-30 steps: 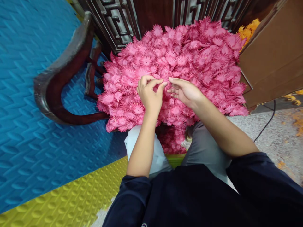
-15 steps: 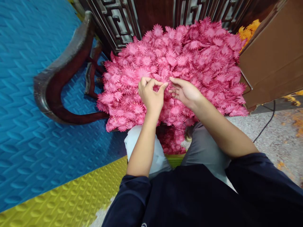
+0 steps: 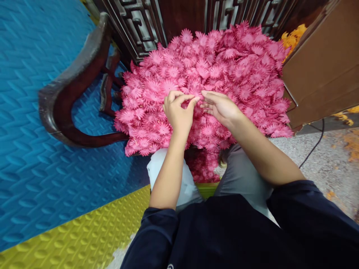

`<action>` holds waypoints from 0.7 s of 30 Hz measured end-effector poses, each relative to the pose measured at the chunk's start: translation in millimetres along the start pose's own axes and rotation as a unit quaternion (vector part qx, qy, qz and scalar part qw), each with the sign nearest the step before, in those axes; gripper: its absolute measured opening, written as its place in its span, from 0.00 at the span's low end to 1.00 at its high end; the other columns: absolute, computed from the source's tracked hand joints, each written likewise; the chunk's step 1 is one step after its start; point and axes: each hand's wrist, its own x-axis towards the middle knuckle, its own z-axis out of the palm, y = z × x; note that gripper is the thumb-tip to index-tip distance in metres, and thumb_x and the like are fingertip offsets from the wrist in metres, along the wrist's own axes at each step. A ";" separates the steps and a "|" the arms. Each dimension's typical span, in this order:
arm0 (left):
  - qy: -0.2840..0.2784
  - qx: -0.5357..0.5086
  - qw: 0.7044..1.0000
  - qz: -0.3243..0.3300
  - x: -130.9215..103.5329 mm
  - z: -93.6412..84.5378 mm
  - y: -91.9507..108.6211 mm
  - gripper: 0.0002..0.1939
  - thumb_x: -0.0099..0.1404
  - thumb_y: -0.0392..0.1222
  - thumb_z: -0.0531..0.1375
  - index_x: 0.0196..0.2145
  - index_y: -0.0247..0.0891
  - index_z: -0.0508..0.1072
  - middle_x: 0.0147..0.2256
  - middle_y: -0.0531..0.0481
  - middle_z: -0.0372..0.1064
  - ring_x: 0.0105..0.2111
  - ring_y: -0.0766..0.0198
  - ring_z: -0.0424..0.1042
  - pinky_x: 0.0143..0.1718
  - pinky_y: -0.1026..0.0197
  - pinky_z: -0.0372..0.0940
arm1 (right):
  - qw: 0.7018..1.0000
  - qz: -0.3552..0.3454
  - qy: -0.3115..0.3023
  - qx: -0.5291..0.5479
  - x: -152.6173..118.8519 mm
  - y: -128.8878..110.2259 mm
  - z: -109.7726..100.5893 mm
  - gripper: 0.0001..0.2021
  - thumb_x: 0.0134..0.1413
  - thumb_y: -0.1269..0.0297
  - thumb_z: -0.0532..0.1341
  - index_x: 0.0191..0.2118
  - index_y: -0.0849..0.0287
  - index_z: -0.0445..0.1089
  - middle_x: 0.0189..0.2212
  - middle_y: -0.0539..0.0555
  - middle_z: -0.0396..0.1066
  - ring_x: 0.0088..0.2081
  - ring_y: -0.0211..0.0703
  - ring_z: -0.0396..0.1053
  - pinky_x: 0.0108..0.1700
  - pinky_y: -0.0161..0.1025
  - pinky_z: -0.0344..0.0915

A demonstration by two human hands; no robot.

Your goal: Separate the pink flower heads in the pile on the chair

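A large heap of pink, daisy-like artificial flowers (image 3: pixel 235 71) lies before me, many with a small dark dot at the centre. Over its middle, my left hand (image 3: pixel 179 112) is closed in a pinch, thumb and forefinger tips meeting on a pink flower (image 3: pixel 199 95) that blends into the heap. From the other side my right hand (image 3: pixel 221 107) comes in, its fingertips pinched at that flower's far edge and its lower fingers loosely curled. Only a gap about a fingertip wide parts the two hands. The flower's exact outline is hard to make out.
A dark wooden chair arm (image 3: pixel 57 108) curves out left of the heap, with a carved lattice back (image 3: pixel 140 28) behind. On the right stands a brown cardboard box (image 3: pixel 322 71), orange petals (image 3: pixel 294 37) beside it. A black cable (image 3: pixel 314 147) runs along the speckled floor.
My right fingertips have shifted slightly and its forefinger lies flatter. My left hand keeps its pinch almost in place. The whole view has drifted a few pixels.
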 end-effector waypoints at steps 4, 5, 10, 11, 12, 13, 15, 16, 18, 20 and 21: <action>0.003 -0.003 1.000 -0.019 1.1 -2.1 -0.2 0.04 0.55 0.43 0.67 0.25 0.44 0.76 0.33 0.50 0.68 0.40 0.58 0.67 0.48 0.53 0.62 | 1.000 -0.002 -0.006 -0.008 -1.9 0.5 3.1 0.02 0.52 0.70 0.62 0.32 0.59 0.72 0.25 0.45 0.72 0.24 0.27 0.67 0.31 0.28 0.65; 0.000 -0.005 1.000 -0.018 1.2 -2.8 0.2 0.04 0.56 0.42 0.67 0.25 0.43 0.76 0.33 0.50 0.67 0.40 0.58 0.67 0.48 0.54 0.62 | 1.000 -0.001 -0.006 -0.010 -1.8 0.7 3.4 0.02 0.52 0.70 0.62 0.32 0.59 0.72 0.25 0.45 0.72 0.23 0.27 0.67 0.31 0.28 0.65; -0.004 -0.020 1.000 -0.018 -0.1 -2.4 0.6 0.06 0.60 0.40 0.63 0.26 0.40 0.72 0.33 0.48 0.66 0.39 0.59 0.67 0.46 0.56 0.61 | 1.000 -0.008 -0.019 -0.020 -0.8 2.1 3.4 0.02 0.52 0.68 0.62 0.33 0.58 0.72 0.27 0.45 0.72 0.24 0.27 0.67 0.32 0.29 0.66; -0.003 -0.021 1.000 -0.018 -0.5 -1.2 0.0 0.06 0.60 0.40 0.62 0.27 0.39 0.71 0.33 0.48 0.65 0.39 0.59 0.67 0.46 0.56 0.61 | 0.999 -0.010 -0.023 -0.019 -1.0 2.2 3.9 0.02 0.53 0.68 0.62 0.33 0.58 0.72 0.28 0.45 0.72 0.25 0.27 0.67 0.32 0.29 0.66; -0.001 -0.024 1.000 -0.017 -0.8 0.0 -0.8 0.06 0.61 0.39 0.62 0.27 0.39 0.70 0.34 0.48 0.65 0.39 0.59 0.67 0.47 0.56 0.61 | 0.999 -0.012 -0.026 -0.018 -1.3 2.2 4.5 0.02 0.53 0.68 0.62 0.33 0.58 0.72 0.27 0.45 0.72 0.25 0.27 0.67 0.32 0.29 0.65; 0.002 -0.029 0.999 -0.016 -0.9 1.3 -1.7 0.06 0.61 0.38 0.61 0.28 0.39 0.68 0.35 0.48 0.64 0.40 0.59 0.66 0.47 0.56 0.61 | 0.999 -0.013 -0.026 -0.018 -1.4 2.1 5.1 0.02 0.53 0.69 0.61 0.33 0.59 0.72 0.27 0.45 0.72 0.25 0.27 0.67 0.32 0.29 0.65; 0.018 -0.043 0.999 -0.015 0.1 2.5 -4.3 0.06 0.63 0.38 0.60 0.28 0.39 0.66 0.35 0.48 0.62 0.41 0.60 0.66 0.49 0.57 0.60 | 1.000 -0.007 -0.015 -0.016 -1.0 1.9 5.7 0.02 0.54 0.69 0.61 0.32 0.59 0.71 0.26 0.45 0.71 0.24 0.27 0.67 0.31 0.29 0.64; 0.035 -0.049 0.998 -0.017 1.3 2.1 -6.2 0.07 0.64 0.38 0.59 0.29 0.39 0.64 0.36 0.48 0.62 0.41 0.61 0.66 0.49 0.57 0.60 | 1.000 0.000 -0.004 -0.012 -0.1 1.9 5.2 0.02 0.54 0.70 0.60 0.32 0.60 0.70 0.25 0.45 0.70 0.24 0.27 0.66 0.31 0.29 0.63; 0.085 -0.056 0.994 -0.030 5.3 -1.1 -11.1 0.07 0.66 0.40 0.56 0.30 0.39 0.62 0.35 0.49 0.61 0.41 0.61 0.66 0.50 0.57 0.60 | 1.000 0.015 0.024 0.005 2.8 2.1 2.4 0.02 0.55 0.70 0.59 0.32 0.60 0.69 0.24 0.45 0.68 0.24 0.27 0.66 0.29 0.29 0.62; 0.142 -0.053 0.987 -0.054 10.4 -6.6 -16.7 0.07 0.67 0.41 0.54 0.31 0.40 0.62 0.35 0.49 0.61 0.40 0.61 0.65 0.49 0.57 0.60 | 0.998 0.022 0.047 0.022 6.4 2.4 -2.0 0.02 0.55 0.69 0.59 0.33 0.59 0.68 0.23 0.44 0.67 0.24 0.27 0.65 0.28 0.29 0.61; 0.164 -0.052 0.983 -0.065 12.6 -9.5 -18.9 0.06 0.67 0.42 0.54 0.32 0.40 0.62 0.35 0.49 0.61 0.39 0.61 0.65 0.49 0.57 0.61 | 0.998 0.022 0.054 0.026 8.0 2.5 -4.3 0.01 0.55 0.68 0.59 0.33 0.59 0.68 0.24 0.44 0.67 0.24 0.27 0.65 0.28 0.29 0.62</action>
